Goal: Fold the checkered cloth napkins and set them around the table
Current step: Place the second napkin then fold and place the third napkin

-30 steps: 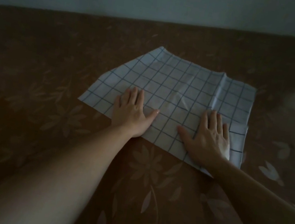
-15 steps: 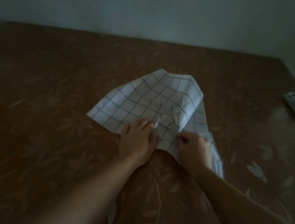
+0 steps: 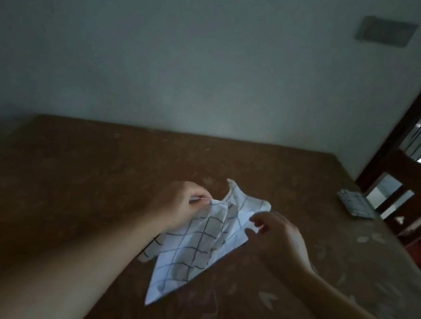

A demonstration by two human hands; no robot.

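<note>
A white checkered napkin (image 3: 194, 246) hangs in the air above the table, bunched and sagging toward me. My left hand (image 3: 181, 207) pinches its upper left edge. My right hand (image 3: 274, 235) grips its upper right part, fingers curled into the cloth. A second checkered napkin (image 3: 355, 207), folded small, lies flat at the table's far right edge.
The table (image 3: 87, 180) wears a brown cloth with a pale flower pattern and reaches back to a plain wall. A dark wooden chair (image 3: 414, 206) stands at the right side, beside a doorway with railings.
The napkin lay flat under both palms a second ago. Both hands gathered it and lifted it off the table, and my head tilted up toward the wall.
</note>
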